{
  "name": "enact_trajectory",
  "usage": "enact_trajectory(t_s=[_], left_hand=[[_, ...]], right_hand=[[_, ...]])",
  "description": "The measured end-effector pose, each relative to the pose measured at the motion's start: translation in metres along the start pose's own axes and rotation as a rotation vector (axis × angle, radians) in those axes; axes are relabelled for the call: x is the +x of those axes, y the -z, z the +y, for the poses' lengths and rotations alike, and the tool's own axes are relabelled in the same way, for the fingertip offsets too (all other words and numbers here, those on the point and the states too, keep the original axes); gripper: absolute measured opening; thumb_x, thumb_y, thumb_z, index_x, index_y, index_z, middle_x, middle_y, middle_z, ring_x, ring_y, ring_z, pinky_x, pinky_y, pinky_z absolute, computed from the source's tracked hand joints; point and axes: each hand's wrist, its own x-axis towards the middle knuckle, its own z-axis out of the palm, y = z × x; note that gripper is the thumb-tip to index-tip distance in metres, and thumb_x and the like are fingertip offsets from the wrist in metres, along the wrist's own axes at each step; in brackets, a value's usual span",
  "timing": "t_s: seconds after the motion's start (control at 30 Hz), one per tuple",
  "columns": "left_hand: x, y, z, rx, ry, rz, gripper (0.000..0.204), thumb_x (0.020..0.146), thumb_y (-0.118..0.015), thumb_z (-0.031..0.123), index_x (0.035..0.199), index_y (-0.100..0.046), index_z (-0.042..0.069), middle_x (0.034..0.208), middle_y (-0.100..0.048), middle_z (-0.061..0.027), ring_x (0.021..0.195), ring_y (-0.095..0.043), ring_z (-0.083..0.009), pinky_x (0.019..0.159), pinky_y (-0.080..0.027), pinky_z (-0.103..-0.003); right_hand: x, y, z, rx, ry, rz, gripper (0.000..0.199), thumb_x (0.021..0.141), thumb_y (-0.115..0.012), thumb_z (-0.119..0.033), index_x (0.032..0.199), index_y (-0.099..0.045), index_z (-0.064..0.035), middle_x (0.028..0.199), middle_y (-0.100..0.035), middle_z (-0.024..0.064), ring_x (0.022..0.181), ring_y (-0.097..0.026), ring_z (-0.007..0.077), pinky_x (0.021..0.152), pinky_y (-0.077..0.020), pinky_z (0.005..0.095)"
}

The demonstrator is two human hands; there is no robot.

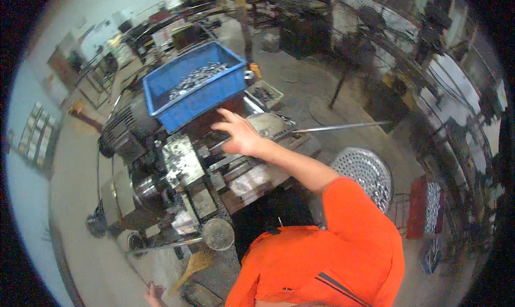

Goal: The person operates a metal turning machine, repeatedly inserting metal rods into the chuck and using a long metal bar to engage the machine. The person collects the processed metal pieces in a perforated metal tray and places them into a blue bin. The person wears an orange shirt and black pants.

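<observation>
My right hand (241, 135) reaches over the metalworking machine (182, 159), fingers spread and holding nothing that I can see. Just beyond it stands a blue plastic crate (196, 100) with many small shiny metal parts (198, 80) inside. Below the hand are the machine's greasy metal plates and slides (247, 181). My left hand (154, 295) shows only in part at the lower edge, close to the end of a thin dark line that may be a rod. Its fingers are small and blurred, so its grip is unclear.
A round perforated metal tray (365, 173) with shiny parts stands right of my arm. A long rod (343, 127) juts out rightward. Further right is a red container (424, 207) of parts. A straw broom (193, 267) lies below the machine's round disc (218, 234).
</observation>
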Motion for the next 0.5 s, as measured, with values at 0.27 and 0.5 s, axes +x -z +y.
enact_trajectory(t_s=[0.27, 0.5], left_hand=[[-0.009, -0.003, 0.023, 0.144, 0.136, -0.131, 0.04, 0.082, -0.057, 0.028, 0.114, -0.052, 0.004, 0.094, -0.056, -0.0127, 0.085, -0.054, -0.0231, 0.078, -0.045, -0.035], [0.036, 0.006, -0.004, 0.139, 0.28, -0.131, 0.037, 0.081, -0.06, 0.028, 0.109, -0.053, 0.004, 0.087, -0.056, -0.0112, 0.078, -0.054, -0.0214, 0.072, -0.047, -0.034]], right_hand=[[-0.314, 0.153, 0.182, -0.555, -0.753, 0.01, 0.037, 0.057, -0.066, -0.026, 0.088, -0.068, -0.0071, 0.1, -0.059, 0.0187, 0.091, -0.058, 0.0342, 0.078, -0.0474, 0.041], [-0.496, 0.269, 0.2, -0.8, -1.341, 0.024, 0.039, 0.063, -0.063, -0.033, 0.088, -0.064, -0.003, 0.101, -0.06, 0.0178, 0.096, -0.057, 0.0336, 0.082, -0.0468, 0.038]])
